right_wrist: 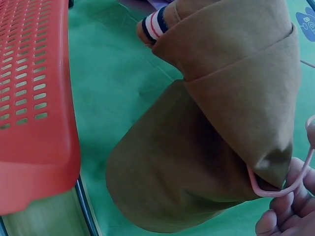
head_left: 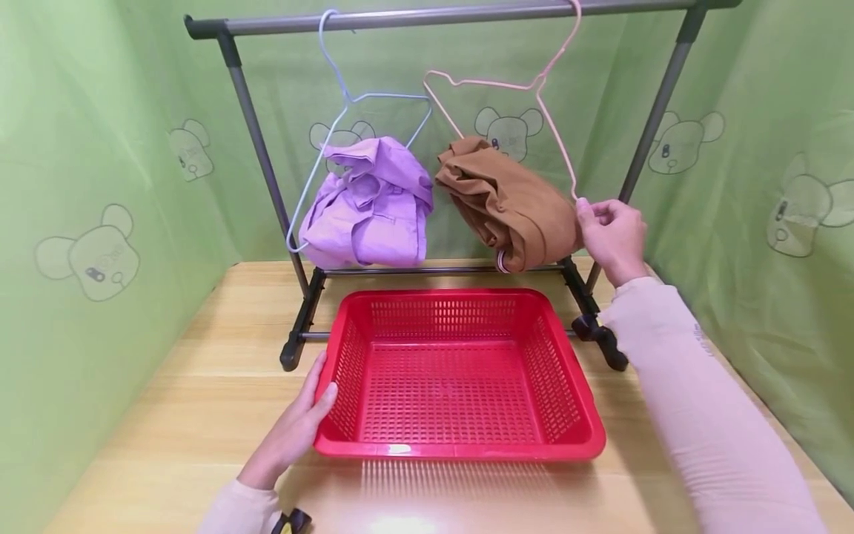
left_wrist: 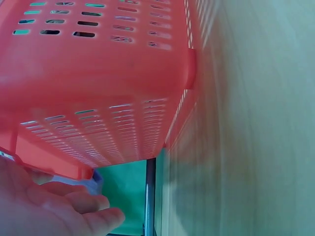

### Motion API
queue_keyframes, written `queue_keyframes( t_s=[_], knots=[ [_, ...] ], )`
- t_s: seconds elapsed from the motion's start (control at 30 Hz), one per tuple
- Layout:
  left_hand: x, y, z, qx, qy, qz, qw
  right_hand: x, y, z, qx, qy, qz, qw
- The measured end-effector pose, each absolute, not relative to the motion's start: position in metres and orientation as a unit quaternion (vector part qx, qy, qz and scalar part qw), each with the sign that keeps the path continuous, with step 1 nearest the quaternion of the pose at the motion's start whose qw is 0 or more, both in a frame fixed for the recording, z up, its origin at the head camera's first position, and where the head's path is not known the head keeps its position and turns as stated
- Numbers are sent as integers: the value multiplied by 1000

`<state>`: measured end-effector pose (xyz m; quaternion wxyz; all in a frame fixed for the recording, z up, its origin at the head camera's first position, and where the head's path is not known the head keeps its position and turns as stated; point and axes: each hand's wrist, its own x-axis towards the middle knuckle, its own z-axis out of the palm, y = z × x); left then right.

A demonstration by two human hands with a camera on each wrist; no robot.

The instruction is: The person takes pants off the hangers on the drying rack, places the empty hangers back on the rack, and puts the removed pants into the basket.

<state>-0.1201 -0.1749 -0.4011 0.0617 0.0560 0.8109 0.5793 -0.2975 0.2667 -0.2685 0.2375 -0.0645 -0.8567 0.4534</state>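
Observation:
In the head view a brown garment (head_left: 517, 200) hangs folded over a pink hanger (head_left: 557, 133) on the rack's right half. My right hand (head_left: 615, 236) pinches that hanger's lower right corner, beside the cloth; the right wrist view shows the fingers at the pink loop (right_wrist: 275, 192) under the brown garment (right_wrist: 231, 88). My left hand (head_left: 293, 426) holds the left rim of a red basket (head_left: 460, 450), thumb over the rim and fingers along its outside. From a blue hanger (head_left: 312, 178) to the left hangs a purple garment (head_left: 373, 215).
A dark metal rack (head_left: 434, 16) stands on the wooden table (head_left: 187, 415), its feet on both sides behind the basket. Green curtains (head_left: 73, 185) with bear drawings enclose the back and sides. A small black object (head_left: 293, 521) is by the left wrist.

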Motion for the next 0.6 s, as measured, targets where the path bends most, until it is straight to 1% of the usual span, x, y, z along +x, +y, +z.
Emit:
queue_keyframes(
  t_s=[0.4,0.6],
  knots=[
    [-121,-174,-401,54,813,576,60,-301,263,-276,-66,-841,443,302],
    [-122,-173,-401,52,816,573,60,-305,261,-278,-68,-842,432,315]
  ],
)
